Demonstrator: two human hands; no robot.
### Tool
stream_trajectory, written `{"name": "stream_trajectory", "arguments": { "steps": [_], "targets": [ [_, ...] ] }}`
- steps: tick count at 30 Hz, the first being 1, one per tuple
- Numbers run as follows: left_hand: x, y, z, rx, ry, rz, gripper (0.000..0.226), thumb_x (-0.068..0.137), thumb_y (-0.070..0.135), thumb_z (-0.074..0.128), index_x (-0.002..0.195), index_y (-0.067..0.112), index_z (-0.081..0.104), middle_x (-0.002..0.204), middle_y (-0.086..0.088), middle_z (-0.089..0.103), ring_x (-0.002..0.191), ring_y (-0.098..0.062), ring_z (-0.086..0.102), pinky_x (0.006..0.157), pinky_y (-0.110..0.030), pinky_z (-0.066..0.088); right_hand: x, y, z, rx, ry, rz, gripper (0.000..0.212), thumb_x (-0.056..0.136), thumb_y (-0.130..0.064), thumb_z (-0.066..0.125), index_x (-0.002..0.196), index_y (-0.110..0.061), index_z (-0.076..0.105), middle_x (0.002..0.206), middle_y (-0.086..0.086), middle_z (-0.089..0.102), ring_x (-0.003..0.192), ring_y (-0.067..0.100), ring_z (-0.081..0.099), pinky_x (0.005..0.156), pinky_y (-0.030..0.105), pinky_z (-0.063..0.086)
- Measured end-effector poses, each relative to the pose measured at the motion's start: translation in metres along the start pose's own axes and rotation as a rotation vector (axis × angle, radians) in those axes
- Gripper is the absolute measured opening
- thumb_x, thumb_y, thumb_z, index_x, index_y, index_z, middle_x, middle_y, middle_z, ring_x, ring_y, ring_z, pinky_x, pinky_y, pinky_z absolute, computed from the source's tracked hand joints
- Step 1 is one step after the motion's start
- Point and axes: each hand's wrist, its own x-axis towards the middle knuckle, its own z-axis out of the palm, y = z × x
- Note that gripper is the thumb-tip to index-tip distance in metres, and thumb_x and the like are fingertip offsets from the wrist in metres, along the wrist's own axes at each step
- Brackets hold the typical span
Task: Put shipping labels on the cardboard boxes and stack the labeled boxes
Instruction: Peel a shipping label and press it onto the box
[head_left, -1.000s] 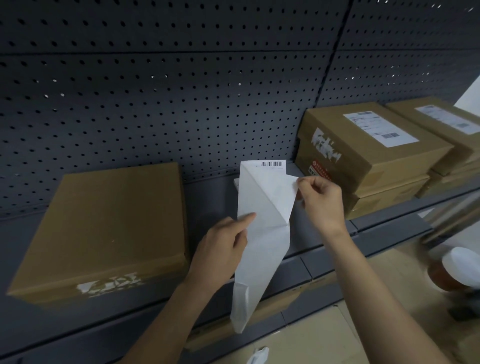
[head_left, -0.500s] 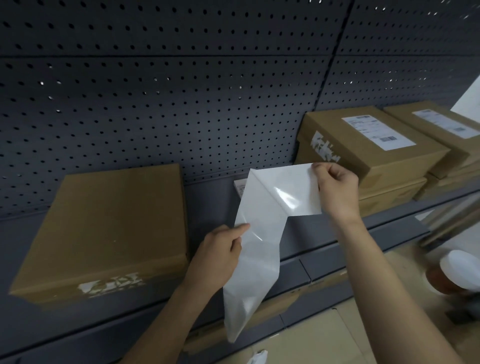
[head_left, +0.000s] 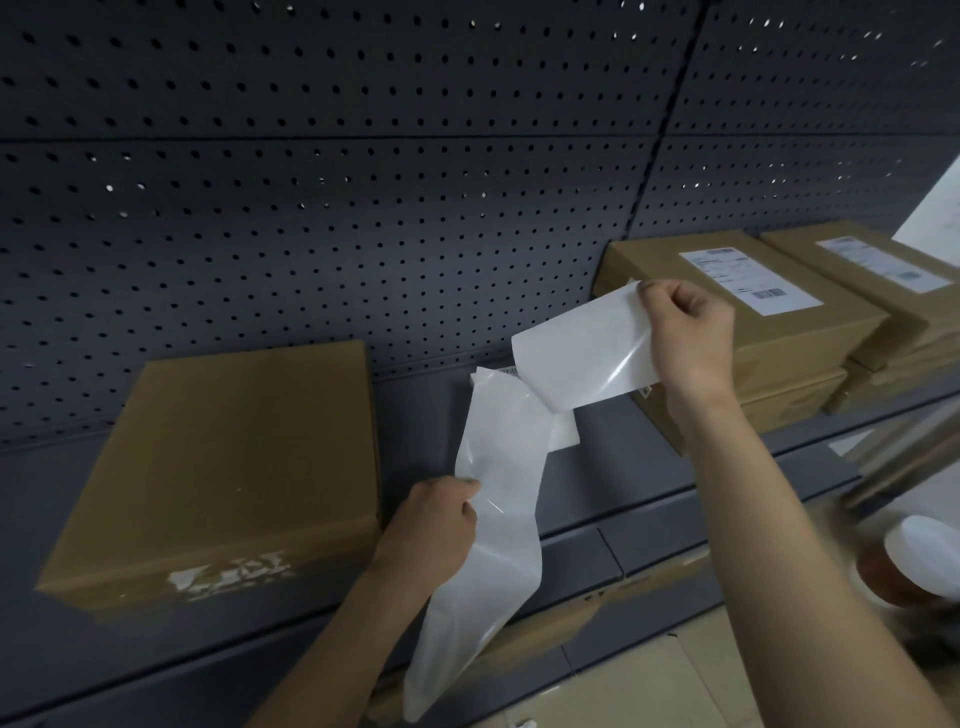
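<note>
A plain cardboard box (head_left: 223, 467) with no label lies flat on the dark shelf (head_left: 597, 467) at the left. My right hand (head_left: 688, 332) pinches the corner of a white shipping label (head_left: 582, 358), peeled up and to the right. My left hand (head_left: 434, 530) grips the glossy backing strip (head_left: 493, 545), which hangs down past the shelf edge. The label still joins the strip at its lower end. Two stacks of labeled boxes stand at the right, the nearer (head_left: 743, 312) behind my right hand and the farther (head_left: 883, 280) at the frame edge.
A dark pegboard wall (head_left: 363, 208) backs the shelf. More white label sheets (head_left: 483, 374) lie on the shelf behind the strip. At the lower right a brown tape roll (head_left: 919, 566) shows, blurred. Flat cardboard (head_left: 649, 686) lies on the floor below.
My right hand has pulled the label up and to the right, peeling it from the backing. My left hand has dropped lower, holding the strip. The view shifted slightly.
</note>
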Motion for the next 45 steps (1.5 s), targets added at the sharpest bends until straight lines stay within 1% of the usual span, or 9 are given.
{"name": "stream_trajectory", "arguments": {
  "steps": [10, 14, 17, 20, 23, 27, 33, 39, 45],
  "targets": [
    [-0.015, 0.002, 0.000, 0.067, -0.117, 0.024, 0.030, 0.096, 0.013, 0.042, 0.102, 0.032, 0.065, 0.101, 0.000, 0.068, 0.076, -0.015, 0.063, 0.063, -0.032, 0.051, -0.005, -0.025, -0.009, 0.071, 0.110, -0.153, 0.018, 0.096, -0.018, 0.055, 0.084, -0.020, 0.068, 0.074, -0.014, 0.061, 0.066, -0.007, 0.052, 0.072, 0.016, 0.044],
    [-0.033, 0.008, -0.005, 0.063, -0.218, 0.054, 0.015, 0.091, 0.018, 0.044, 0.077, 0.012, 0.046, 0.062, 0.005, 0.040, 0.058, -0.013, 0.042, 0.054, -0.029, 0.028, -0.011, -0.028, -0.004, 0.079, 0.074, -0.213, 0.017, 0.093, -0.024, 0.056, 0.081, -0.028, 0.067, 0.072, -0.014, 0.060, 0.067, 0.003, 0.050, 0.072, 0.027, 0.041],
    [-0.049, 0.014, -0.017, 0.075, -0.365, 0.099, 0.022, 0.093, 0.033, 0.049, 0.109, 0.024, 0.061, 0.077, 0.003, 0.057, 0.079, -0.016, 0.056, 0.067, -0.026, 0.039, -0.020, -0.029, 0.005, 0.079, 0.039, -0.236, 0.020, 0.095, -0.018, 0.056, 0.081, -0.027, 0.067, 0.074, -0.015, 0.062, 0.069, 0.000, 0.053, 0.073, 0.023, 0.044],
    [-0.065, 0.016, -0.033, 0.173, -0.451, 0.095, 0.049, 0.092, 0.049, 0.051, 0.141, 0.046, 0.043, 0.140, 0.010, 0.055, 0.131, -0.013, 0.045, 0.104, -0.027, 0.037, -0.032, -0.029, 0.016, 0.079, -0.033, -0.262, 0.024, 0.096, -0.017, 0.057, 0.077, -0.030, 0.066, 0.070, -0.015, 0.060, 0.066, 0.002, 0.051, 0.067, 0.021, 0.043],
    [-0.079, 0.022, -0.058, 0.062, -0.384, 0.116, 0.044, 0.094, 0.050, 0.053, 0.137, 0.042, 0.051, 0.135, 0.013, 0.059, 0.121, -0.004, 0.053, 0.105, -0.030, 0.042, -0.050, -0.033, 0.032, 0.082, -0.126, -0.299, 0.026, 0.098, -0.010, 0.056, 0.078, -0.025, 0.064, 0.070, -0.007, 0.057, 0.063, 0.000, 0.046, 0.061, 0.012, 0.039],
    [-0.085, 0.029, -0.090, -0.649, -0.127, -0.017, 0.025, 0.094, 0.035, 0.060, 0.112, 0.022, 0.070, 0.101, 0.000, 0.074, 0.088, -0.016, 0.071, 0.083, -0.034, 0.057, -0.082, -0.040, 0.057, 0.092, -0.282, -0.376, 0.022, 0.098, -0.007, 0.056, 0.082, -0.018, 0.064, 0.072, -0.004, 0.057, 0.063, 0.000, 0.047, 0.061, 0.012, 0.039],
    [-0.090, 0.010, -0.147, -1.274, 0.138, -0.167, 0.048, 0.087, 0.040, 0.054, 0.113, 0.002, 0.067, 0.107, -0.021, 0.073, 0.099, -0.036, 0.071, 0.090, -0.045, 0.056, -0.142, -0.049, 0.100, 0.065, -0.554, -0.551, 0.017, 0.096, -0.016, 0.062, 0.088, -0.030, 0.065, 0.082, -0.023, 0.066, 0.077, -0.005, 0.062, 0.073, 0.012, 0.046],
    [-0.096, -0.028, -0.181, -1.417, 0.188, -0.067, 0.040, 0.091, 0.037, 0.054, 0.111, 0.007, 0.071, 0.108, -0.017, 0.072, 0.095, -0.028, 0.071, 0.075, -0.035, 0.059, -0.185, -0.046, 0.143, -0.115, -0.775, -0.899, 0.012, 0.095, -0.016, 0.063, 0.099, -0.008, 0.072, 0.096, -0.005, 0.071, 0.093, 0.005, 0.063, 0.087, 0.022, 0.050],
    [-0.092, -0.071, -0.205, -1.263, 0.310, -0.120, 0.021, 0.097, 0.013, 0.054, 0.094, 0.006, 0.074, 0.087, -0.010, 0.076, 0.075, -0.019, 0.071, 0.060, -0.026, 0.057, -0.207, -0.040, 0.174, -0.234, -0.877, -0.851, 0.033, 0.092, -0.040, 0.065, 0.115, -0.016, 0.071, 0.117, -0.007, 0.067, 0.112, 0.010, 0.058, 0.098, 0.039, 0.047]
  ]
}}
